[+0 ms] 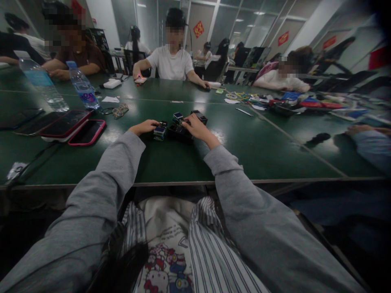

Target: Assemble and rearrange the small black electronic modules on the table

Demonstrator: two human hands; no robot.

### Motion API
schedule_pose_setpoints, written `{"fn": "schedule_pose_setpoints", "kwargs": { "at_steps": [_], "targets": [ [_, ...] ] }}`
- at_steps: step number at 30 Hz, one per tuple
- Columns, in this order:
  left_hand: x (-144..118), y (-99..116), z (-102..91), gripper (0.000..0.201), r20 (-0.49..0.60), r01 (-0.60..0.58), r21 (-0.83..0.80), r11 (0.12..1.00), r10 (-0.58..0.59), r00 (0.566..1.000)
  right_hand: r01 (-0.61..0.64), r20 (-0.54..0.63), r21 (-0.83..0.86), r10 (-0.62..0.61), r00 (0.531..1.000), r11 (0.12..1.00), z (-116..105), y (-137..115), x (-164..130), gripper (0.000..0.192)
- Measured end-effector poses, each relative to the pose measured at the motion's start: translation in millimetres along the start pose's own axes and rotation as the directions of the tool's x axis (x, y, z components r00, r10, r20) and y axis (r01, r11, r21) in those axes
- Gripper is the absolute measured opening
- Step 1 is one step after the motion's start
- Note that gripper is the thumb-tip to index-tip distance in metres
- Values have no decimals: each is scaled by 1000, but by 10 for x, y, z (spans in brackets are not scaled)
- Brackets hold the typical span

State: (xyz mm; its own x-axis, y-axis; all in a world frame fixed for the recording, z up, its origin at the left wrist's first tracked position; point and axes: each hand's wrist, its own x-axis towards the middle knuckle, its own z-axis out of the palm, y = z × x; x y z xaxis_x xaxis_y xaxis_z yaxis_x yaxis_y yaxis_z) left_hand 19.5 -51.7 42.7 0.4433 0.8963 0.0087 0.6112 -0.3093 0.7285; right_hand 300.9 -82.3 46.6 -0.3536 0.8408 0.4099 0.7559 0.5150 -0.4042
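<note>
On the dark green table [171, 158] my left hand [144, 127] rests with curled fingers against a small stack of blue electronic modules [160, 132]. My right hand [198, 128] lies on a black tray [181, 133], its fingers at another small blue-faced module [177, 117]. A black block [200, 116] sits just behind the right hand. Whether either hand truly grips a module is hard to tell at this size. Both arms wear grey sleeves.
Several phones [65, 124], one in a pink case [88, 132], lie at the left beside two water bottles [82, 85] and glasses [119, 110]. Other people sit across the table. Cluttered parts and tape [284, 103] lie at the right. A neighbour's sleeve [371, 140] rests far right.
</note>
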Motion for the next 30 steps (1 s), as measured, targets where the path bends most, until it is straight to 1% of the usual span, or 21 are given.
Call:
{"fn": "schedule_pose_setpoints", "kwargs": {
  "at_steps": [4,7,13,19,24,30],
  "targets": [
    [-1,-3,4,40,6,2,-23,1000,-2,1000,21,-14,-12,-22,1000,1000,9,11,7,32],
    [17,-18,4,40,2,-8,-11,1000,8,1000,41,-26,-41,-42,999,998,26,33,20,33],
    [23,-27,9,40,21,-18,-14,1000,18,1000,45,-37,-100,-49,998,994,64,81,40,36],
    [11,-23,13,36,27,-26,-27,999,26,999,47,-26,-95,-50,998,994,65,91,41,39],
    [34,-57,12,37,29,-34,-19,999,34,999,65,-37,-117,-70,997,991,50,76,35,37],
    [63,-99,18,40,11,-58,-8,998,59,998,53,-28,-84,-56,998,995,41,51,28,38]
  ]
}}
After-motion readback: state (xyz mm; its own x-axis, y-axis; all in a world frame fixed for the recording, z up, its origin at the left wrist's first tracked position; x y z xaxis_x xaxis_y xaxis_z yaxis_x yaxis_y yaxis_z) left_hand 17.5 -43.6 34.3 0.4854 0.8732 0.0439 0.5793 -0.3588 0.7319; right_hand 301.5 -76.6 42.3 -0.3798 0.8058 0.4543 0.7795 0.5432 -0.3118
